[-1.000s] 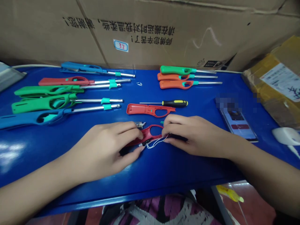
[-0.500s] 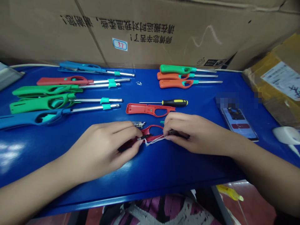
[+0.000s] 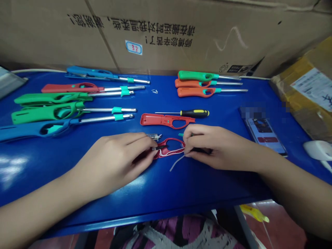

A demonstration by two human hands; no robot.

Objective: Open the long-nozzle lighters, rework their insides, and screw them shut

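A red lighter half-shell (image 3: pixel 161 144) with an oval trigger opening lies under both hands. At its left end my left hand (image 3: pixel 121 159) is closed, thumb and fingers pinching a small black igniter part (image 3: pixel 156 148). White wire (image 3: pixel 166 154) runs from there along the shell to my right hand (image 3: pixel 218 145), whose fingertips are pinched on it at the shell's right end. A thin translucent tube (image 3: pixel 176 163) hangs down left from those right fingertips. Behind my left fingers a clear fuel tank (image 3: pixel 155 136) partly shows, and a green piece (image 3: pixel 181 134) peeks out by my right fingers.
The other red half-shell (image 3: pixel 151 120) and a black-yellow screwdriver (image 3: pixel 194 113) lie beyond my hands. Several lighters, including a blue one (image 3: pixel 59 128), lie left; three more, one orange (image 3: pixel 189 92), lie back right. Small screws (image 3: pixel 154 91), a phone (image 3: pixel 269 138) and cardboard boxes (image 3: pixel 160 62) surround them.
The white wire now lies closer along the red shell. The translucent tube's free end has swung out below my right fingertips. My left hand keeps its pinch.
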